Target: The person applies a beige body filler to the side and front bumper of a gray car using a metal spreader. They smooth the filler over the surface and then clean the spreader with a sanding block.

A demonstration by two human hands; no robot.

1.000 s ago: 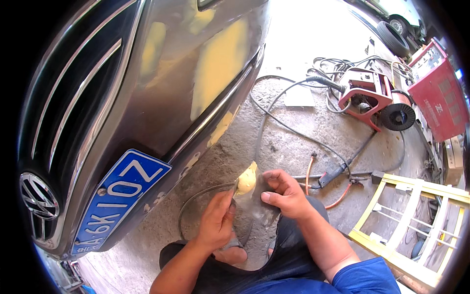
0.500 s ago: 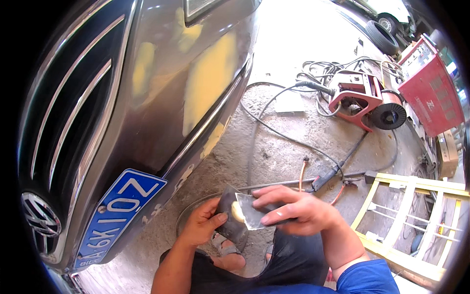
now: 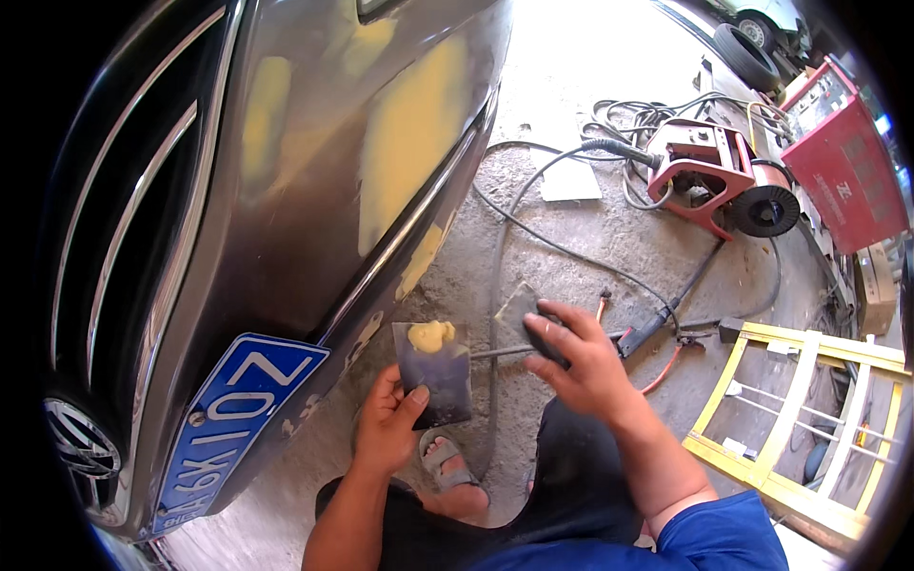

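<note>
My left hand [image 3: 386, 430] grips a dark, flat mixing board [image 3: 440, 388] by its lower edge, thumb on top. A lump of yellow putty [image 3: 431, 335] sits near the board's upper edge. My right hand [image 3: 586, 366] is closed around the dark grip of a putty spreader [image 3: 517, 306], its thin, greyish blade pointing up and left. The spreader is apart from the board, to its right. Left of my hands, a brown car bumper [image 3: 295, 228] carries smoothed yellow filler patches [image 3: 414, 143]; several smaller patches lie along its lower edge.
A red wire feeder [image 3: 700, 171] with coiled cables stands on the concrete floor. Behind it is a red machine cabinet [image 3: 847, 171], and farther off a loose tyre [image 3: 745, 57]. A yellow metal frame [image 3: 800, 409] lies at right. A blue licence plate [image 3: 238, 428] is on the bumper.
The spreader has moved off the board to the right with my right hand. My left hand has turned the board, so its face and the putty now show fully.
</note>
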